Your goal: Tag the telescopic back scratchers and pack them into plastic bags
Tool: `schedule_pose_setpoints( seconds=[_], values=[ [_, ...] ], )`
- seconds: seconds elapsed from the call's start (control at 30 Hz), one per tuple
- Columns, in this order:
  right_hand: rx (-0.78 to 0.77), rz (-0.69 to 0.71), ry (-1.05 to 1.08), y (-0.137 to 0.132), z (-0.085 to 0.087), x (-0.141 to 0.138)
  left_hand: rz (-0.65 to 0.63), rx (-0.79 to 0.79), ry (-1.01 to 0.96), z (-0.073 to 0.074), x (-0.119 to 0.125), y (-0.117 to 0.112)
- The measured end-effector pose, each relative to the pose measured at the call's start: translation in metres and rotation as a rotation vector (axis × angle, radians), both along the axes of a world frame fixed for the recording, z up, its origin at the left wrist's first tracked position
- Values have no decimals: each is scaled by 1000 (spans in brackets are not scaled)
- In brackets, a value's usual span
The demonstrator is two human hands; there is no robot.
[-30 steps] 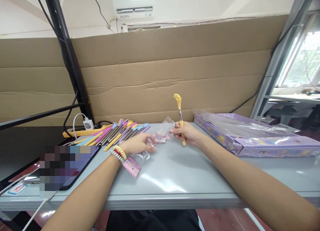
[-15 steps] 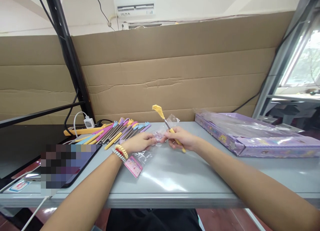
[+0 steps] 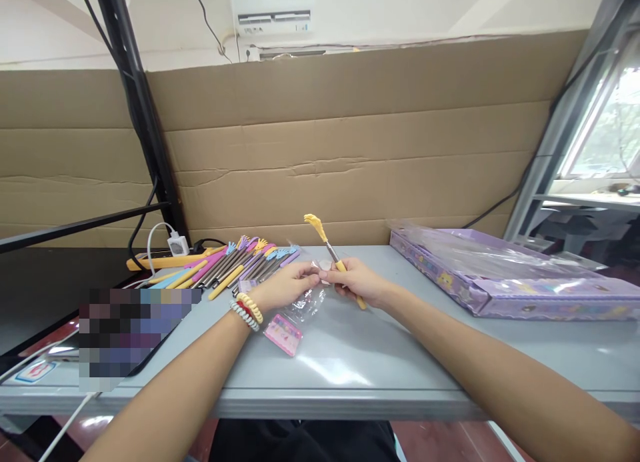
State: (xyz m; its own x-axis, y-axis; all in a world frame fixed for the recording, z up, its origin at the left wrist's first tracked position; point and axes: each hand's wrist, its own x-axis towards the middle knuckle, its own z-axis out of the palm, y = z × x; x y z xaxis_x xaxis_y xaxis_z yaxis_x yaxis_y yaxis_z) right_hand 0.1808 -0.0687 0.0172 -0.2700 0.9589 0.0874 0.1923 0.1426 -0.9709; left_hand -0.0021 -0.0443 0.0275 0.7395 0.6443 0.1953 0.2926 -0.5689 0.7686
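Note:
My right hand (image 3: 356, 281) is closed round a yellow back scratcher (image 3: 327, 245), a small yellow claw on a metal rod with a yellow grip, tilted up and to the left. My left hand (image 3: 285, 287), with bead bracelets at the wrist, pinches the mouth of a clear plastic bag (image 3: 300, 309) that has a pink header card (image 3: 284, 333). The two hands meet over the grey table (image 3: 380, 355), fingertips almost touching at the bag's opening.
A pile of several coloured back scratchers (image 3: 240, 262) lies at the back left. A tablet (image 3: 135, 329) and a charger with cables (image 3: 173, 245) sit further left. A flat purple box in plastic wrap (image 3: 505, 275) lies to the right. A cardboard wall (image 3: 350, 155) backs the table.
The right hand has tilted the scratcher from upright to leaning left and brought it to the left hand. The left hand has lifted the bag's mouth; the bag shifted slightly right.

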Motion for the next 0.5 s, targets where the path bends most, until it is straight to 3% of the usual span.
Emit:
schedule_pose_setpoints(
  seconds=[0.13,0.27,0.5],
  values=[
    [-30,-36,57,-1,2,-2,-18,-26,-73,3,1,-3],
    [94,-103,264,1,2,-1,-26,-47,-71,2,0,-3],
    [266,-438,495,6,13,14,-52,-172,-25,-7,-4,8]
  ],
)
